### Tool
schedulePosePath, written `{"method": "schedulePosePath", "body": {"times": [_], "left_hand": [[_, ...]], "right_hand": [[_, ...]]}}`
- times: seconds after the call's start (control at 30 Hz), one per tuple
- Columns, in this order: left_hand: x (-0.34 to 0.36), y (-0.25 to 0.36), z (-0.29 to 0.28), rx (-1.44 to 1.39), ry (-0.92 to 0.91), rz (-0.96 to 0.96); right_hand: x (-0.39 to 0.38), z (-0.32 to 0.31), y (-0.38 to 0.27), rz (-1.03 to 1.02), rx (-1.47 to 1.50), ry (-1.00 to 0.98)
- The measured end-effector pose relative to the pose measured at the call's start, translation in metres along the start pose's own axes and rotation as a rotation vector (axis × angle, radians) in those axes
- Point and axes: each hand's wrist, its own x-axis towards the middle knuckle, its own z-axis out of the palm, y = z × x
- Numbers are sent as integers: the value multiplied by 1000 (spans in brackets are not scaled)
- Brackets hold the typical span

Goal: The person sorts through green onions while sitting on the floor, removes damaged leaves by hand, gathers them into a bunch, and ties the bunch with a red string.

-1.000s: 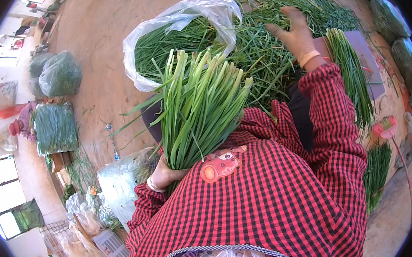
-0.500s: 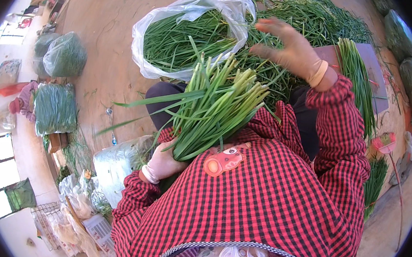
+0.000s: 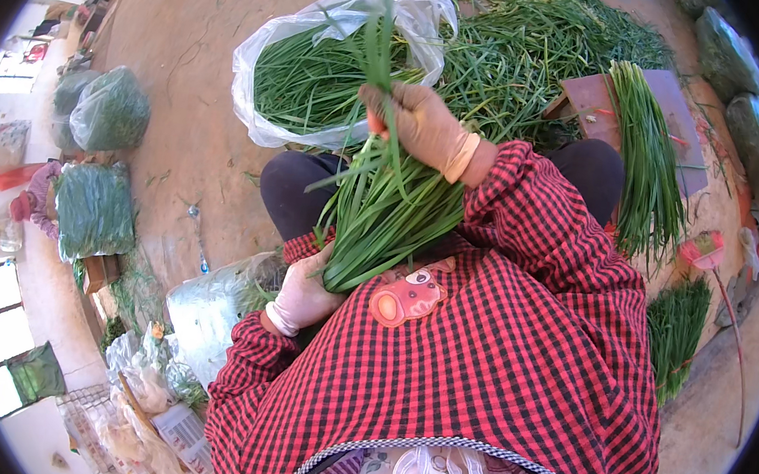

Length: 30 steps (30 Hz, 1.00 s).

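Observation:
My left hand (image 3: 307,289), in a pale glove, grips the lower end of a loose bunch of long green chive-like leaves (image 3: 384,233) lying across my lap and pointing up to the right. My right hand (image 3: 412,122), in a tan glove, is closed on a few leaves (image 3: 378,47) above the bunch, hiding part of it. Beyond it sit a clear plastic bag (image 3: 244,85) with leaves inside and a big pile of loose leaves (image 3: 551,35). A long, neat bundle of leaves (image 3: 643,170) lies over a purplish board (image 3: 602,112) at my right.
Full bags (image 3: 748,156) line the far right. A tied bundle (image 3: 673,335) and pink-headed swatter (image 3: 703,250) lie at my right. Wrapped greens (image 3: 98,208), bagged greens (image 3: 106,109) and plastic sheets (image 3: 197,311) are at my left, where another person (image 3: 40,194) is partly visible.
My right hand has come down and left from the pile to above the bunch and closed on leaves. The held bunch has tilted further right than a second ago.

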Motion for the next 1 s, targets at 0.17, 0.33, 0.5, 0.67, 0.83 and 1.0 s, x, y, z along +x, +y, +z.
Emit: {"method": "schedulePosePath", "body": {"times": [0.17, 0.33, 0.5, 0.67, 0.83, 1.0], "left_hand": [[5, 9, -10, 387, 78, 106], [1, -23, -27, 457, 210, 176], [1, 3, -36, 745, 287, 277], [-2, -4, -38, 804, 331, 314], [-1, -7, -36, 814, 388, 323], [-3, -12, -37, 854, 407, 305]], "right_hand": [[11, -41, -49, 57, -39, 229], [9, -132, -57, -58, 235, 401], [-12, -154, -32, 61, -31, 634], [-31, -218, 5, 202, -203, 337], [-41, -130, -12, 148, -470, -96], [-34, -99, -6, 147, -313, -189]]}}
